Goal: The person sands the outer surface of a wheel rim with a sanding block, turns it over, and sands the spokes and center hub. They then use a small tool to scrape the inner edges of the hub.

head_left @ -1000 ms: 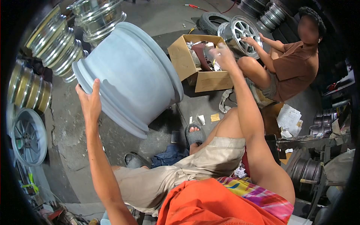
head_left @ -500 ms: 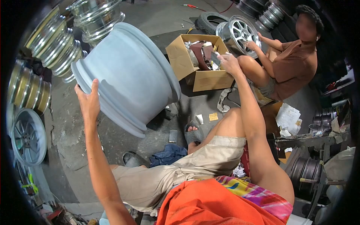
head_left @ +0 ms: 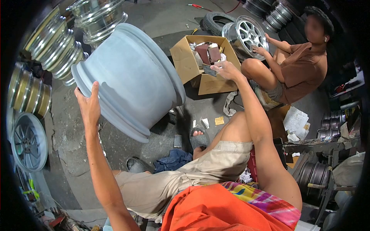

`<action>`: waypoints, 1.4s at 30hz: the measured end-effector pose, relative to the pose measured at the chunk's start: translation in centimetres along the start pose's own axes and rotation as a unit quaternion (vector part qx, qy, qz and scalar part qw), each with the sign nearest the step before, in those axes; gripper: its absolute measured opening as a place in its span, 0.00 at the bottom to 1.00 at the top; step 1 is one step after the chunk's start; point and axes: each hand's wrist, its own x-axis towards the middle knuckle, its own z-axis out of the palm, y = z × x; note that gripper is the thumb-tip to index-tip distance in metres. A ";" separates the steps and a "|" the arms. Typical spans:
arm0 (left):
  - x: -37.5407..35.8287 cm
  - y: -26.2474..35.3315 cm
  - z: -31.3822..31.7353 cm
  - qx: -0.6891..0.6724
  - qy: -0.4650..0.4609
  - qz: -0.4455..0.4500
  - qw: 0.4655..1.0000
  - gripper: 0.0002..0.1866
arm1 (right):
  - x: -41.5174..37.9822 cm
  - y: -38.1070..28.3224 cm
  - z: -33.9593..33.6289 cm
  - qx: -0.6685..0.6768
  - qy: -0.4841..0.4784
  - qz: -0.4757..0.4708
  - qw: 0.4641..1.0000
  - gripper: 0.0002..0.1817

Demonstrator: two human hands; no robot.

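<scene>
With our left hand (head_left: 89, 109) clasping the grey barrel (head_left: 129, 79), our right hand (head_left: 228, 71) pinches a dark pad (head_left: 209, 71) to the barrel's right, any next move calling for steadiness.

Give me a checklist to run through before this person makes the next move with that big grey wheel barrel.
1. Left hand steadying the grey wheel barrel: ok, its grip is on the edge.
2. Small grey piece in the right hand: ok, at the fingertips.
3. Right hand at the barrel: not ok, it is apart from it, by the cardboard box.
4. Right hand apart from the co-worker: ok, the co-worker's hands are at a silver spoked wheel.
5. Firm support under the barrel: cannot tell, its underside is hidden.
6. Barrel surface smooth to the touch: cannot tell by sight.
</scene>
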 end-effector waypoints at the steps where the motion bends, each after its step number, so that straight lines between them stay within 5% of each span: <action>1: 0.1 0.0 0.0 0.000 0.000 0.001 1.000 0.44 | 0.0 0.0 0.2 0.018 0.003 -0.003 1.000 0.24; 14: -0.2 0.3 -0.2 0.010 -0.008 -0.010 1.000 0.45 | 0.5 0.5 1.2 -0.012 -0.091 -0.020 0.996 0.24; 17: -0.1 0.1 -0.1 0.006 -0.006 -0.011 1.000 0.46 | 0.2 1.2 2.1 0.023 -0.039 -0.086 0.995 0.25; 42: 0.0 0.3 -0.1 0.004 0.002 0.013 1.000 0.43 | 1.5 0.5 3.2 0.029 -0.084 -0.080 0.993 0.21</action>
